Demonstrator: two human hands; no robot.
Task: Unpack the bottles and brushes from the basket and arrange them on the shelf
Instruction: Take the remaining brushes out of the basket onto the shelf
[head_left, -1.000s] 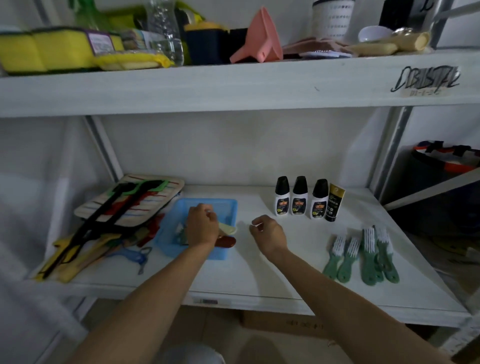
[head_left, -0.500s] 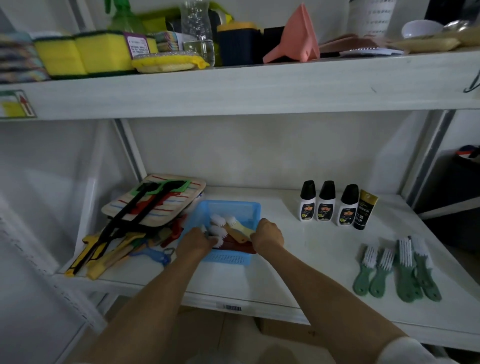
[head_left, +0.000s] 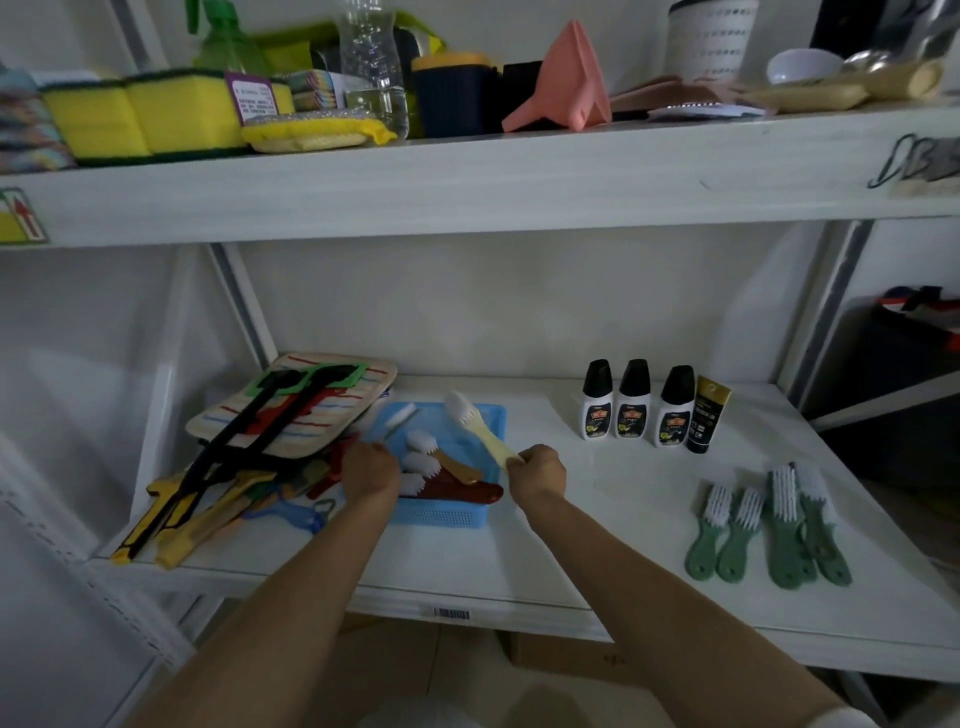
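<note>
Lower shelf (head_left: 545, 551), white, front edge bare between the two forearms. Basket (head_left: 441, 514), blue, shallow, perforated wall, standing left of centre, its left rim just beside a pile of tools (head_left: 218, 499) under a striped mat (head_left: 311, 405). In the basket: several white-bristled brushes with brown and dark red handles (head_left: 447, 480). Right hand (head_left: 537, 470) at the basket's right rim, fingers curled and pinching the handle end of a cream brush (head_left: 480, 434), which is lifted aslant, bristle head up over the basket's rear edge. Left hand (head_left: 371, 470) at the basket's left rim, fingers bent down among the brush heads; whether they grip anything cannot be told. Three bottles (head_left: 636, 402), white with black caps, upright in a row near the back wall, a black-and-gold tube (head_left: 706, 415) touching the rightmost. Four green brushes (head_left: 769, 525) flat, side by side, near the right front edge. Open shelf room lies between basket and bottles.
</note>
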